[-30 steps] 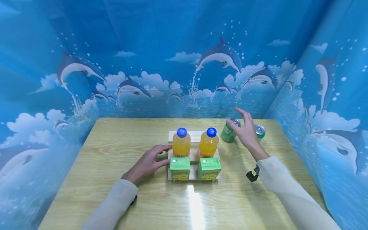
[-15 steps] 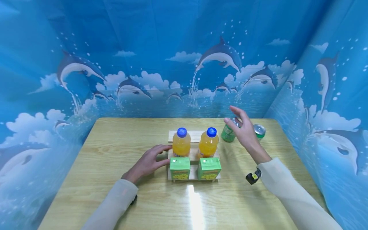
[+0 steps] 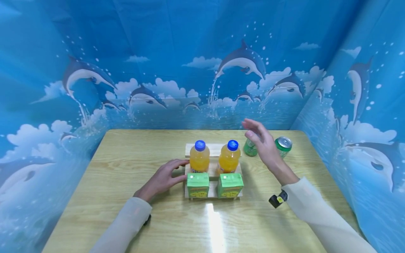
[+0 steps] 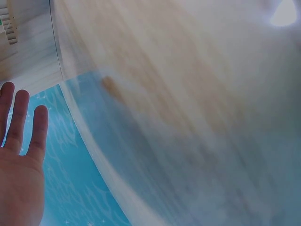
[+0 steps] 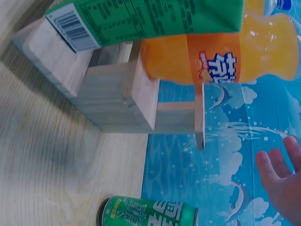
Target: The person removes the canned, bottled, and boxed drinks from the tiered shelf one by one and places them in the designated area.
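Observation:
In the head view, a wooden stepped rack [image 3: 213, 189] bears two orange soda bottles [image 3: 199, 160] [image 3: 229, 160] with blue caps on its middle step. Two green juice cartons [image 3: 198, 186] [image 3: 230, 186] occupy the low front step. My left hand [image 3: 162, 177] rests at the rack's left side, thumb and fingers spread; straight fingers [image 4: 38, 132] show in the left wrist view. My right hand [image 3: 265, 146] hovers by a green soda can [image 3: 250, 148], partly hiding it, and holds nothing. That can [image 5: 150, 212] stands apart from the hand in the right wrist view.
Another green can [image 3: 283, 144] stands farther right on the wooden table [image 3: 133, 151]. The rack's top back step [image 3: 213, 149] bears nothing in view. A blue dolphin-print curtain [image 3: 202, 70] encloses the back and sides of the table.
My right hand has shifted a little to the left above the nearer can, uncovering more of the right-hand can. The left hand, rack, bottles and cartons have stayed put.

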The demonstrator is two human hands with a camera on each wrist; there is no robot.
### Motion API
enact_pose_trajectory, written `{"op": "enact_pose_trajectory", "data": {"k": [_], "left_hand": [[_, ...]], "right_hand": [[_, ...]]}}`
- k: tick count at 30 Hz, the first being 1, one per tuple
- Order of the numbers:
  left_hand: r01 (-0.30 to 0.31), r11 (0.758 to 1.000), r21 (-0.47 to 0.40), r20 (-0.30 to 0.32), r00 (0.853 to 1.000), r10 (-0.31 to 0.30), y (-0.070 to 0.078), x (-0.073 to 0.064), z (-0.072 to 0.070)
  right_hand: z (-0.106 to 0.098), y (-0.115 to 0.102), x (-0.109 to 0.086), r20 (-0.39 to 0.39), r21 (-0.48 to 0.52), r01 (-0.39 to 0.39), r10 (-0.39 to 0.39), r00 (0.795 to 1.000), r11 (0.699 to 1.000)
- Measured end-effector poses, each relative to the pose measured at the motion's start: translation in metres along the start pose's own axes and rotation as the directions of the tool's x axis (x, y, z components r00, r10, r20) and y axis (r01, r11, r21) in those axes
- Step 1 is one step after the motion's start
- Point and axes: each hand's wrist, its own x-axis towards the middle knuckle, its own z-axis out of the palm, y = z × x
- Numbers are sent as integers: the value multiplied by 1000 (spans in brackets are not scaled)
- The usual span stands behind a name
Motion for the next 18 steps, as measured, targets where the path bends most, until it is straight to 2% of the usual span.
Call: {"op": "enact_pose_trajectory", "data": {"k": [8, 18], "left_hand": [[-5, 1000, 3, 3, 1000, 5, 0, 0, -1], [3, 1000, -4, 6, 1000, -3, 1, 0, -1]], "right_hand": [[7, -6, -6, 86, 67, 50, -56, 995, 996], [13, -8, -11, 167, 95, 49, -65, 984, 994]]}}
